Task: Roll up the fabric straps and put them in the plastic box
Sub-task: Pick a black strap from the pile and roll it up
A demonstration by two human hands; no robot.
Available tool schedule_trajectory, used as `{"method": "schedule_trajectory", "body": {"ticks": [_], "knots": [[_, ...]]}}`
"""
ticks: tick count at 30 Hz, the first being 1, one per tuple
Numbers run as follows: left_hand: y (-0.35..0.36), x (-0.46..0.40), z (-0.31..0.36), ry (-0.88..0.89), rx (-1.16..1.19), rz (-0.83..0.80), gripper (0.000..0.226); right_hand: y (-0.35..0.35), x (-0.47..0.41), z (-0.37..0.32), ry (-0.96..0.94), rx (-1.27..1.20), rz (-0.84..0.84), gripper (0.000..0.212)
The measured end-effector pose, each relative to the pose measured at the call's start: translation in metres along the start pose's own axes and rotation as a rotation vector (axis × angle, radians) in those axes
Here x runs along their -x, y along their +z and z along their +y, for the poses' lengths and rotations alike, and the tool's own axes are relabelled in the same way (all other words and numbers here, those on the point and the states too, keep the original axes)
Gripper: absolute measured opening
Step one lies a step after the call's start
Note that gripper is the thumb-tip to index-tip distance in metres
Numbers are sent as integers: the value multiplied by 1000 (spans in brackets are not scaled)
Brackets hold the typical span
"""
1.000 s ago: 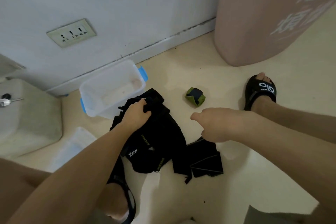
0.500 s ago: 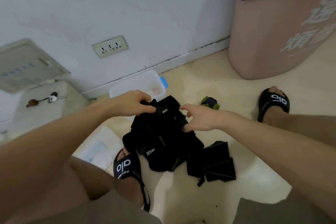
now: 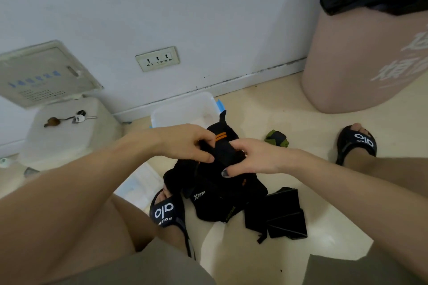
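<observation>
Head camera: a person crouches on a pale floor (image 3: 266,120) near the wall, both bare hands raised over a heap of black fabric straps (image 3: 217,196). The left hand (image 3: 185,143) pinches one end of a black strap with orange stripes (image 3: 223,143), thumb and fingers pressed together on the cloth; the right hand (image 3: 252,157) grips the same strap from the other side, fingers curled around it. The strap hangs just above the heap, which lies between two sandalled feet. The clear plastic box (image 3: 185,109) stands open against the skirting board, just beyond the hands; whether it holds anything cannot be told. A rolled green-and-dark bundle (image 3: 276,139) sits on the floor to the right of the box.

The strap looks soft, light and limp, likely to sag and unwind if released. Judging by this, the roll is best started from a flat end, kept tight between the fingers, with the finished roll held across its width so the loose tail stays trapped.
</observation>
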State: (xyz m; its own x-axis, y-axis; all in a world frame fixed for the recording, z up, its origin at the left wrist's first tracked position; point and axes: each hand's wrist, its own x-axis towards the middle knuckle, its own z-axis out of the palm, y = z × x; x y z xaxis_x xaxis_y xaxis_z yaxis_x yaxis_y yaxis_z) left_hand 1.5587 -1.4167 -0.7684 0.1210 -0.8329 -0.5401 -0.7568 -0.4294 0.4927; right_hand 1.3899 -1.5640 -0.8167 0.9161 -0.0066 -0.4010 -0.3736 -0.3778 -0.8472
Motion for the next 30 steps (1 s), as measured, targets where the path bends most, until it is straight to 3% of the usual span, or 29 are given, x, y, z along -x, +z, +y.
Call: {"method": "schedule_trajectory", "body": {"ticks": [9, 14, 21, 27, 30], "knots": [[-4, 3, -15, -61, -11, 30, 15, -5, 2, 0, 95, -212, -29, 48], [4, 0, -11, -34, -40, 11, 20, 1, 4, -4, 190, -356, -17, 27], [13, -5, -4, 20, 8, -35, 25, 10, 2, 0, 222, -63, 128, 43], [10, 6, -3, 26, 142, -110, 37, -34, 1, 33, 535, 78, 427, 33], [10, 11, -2, 21, 211, -174, 37, -52, 6, 39, 611, 156, 400, 32]]}}
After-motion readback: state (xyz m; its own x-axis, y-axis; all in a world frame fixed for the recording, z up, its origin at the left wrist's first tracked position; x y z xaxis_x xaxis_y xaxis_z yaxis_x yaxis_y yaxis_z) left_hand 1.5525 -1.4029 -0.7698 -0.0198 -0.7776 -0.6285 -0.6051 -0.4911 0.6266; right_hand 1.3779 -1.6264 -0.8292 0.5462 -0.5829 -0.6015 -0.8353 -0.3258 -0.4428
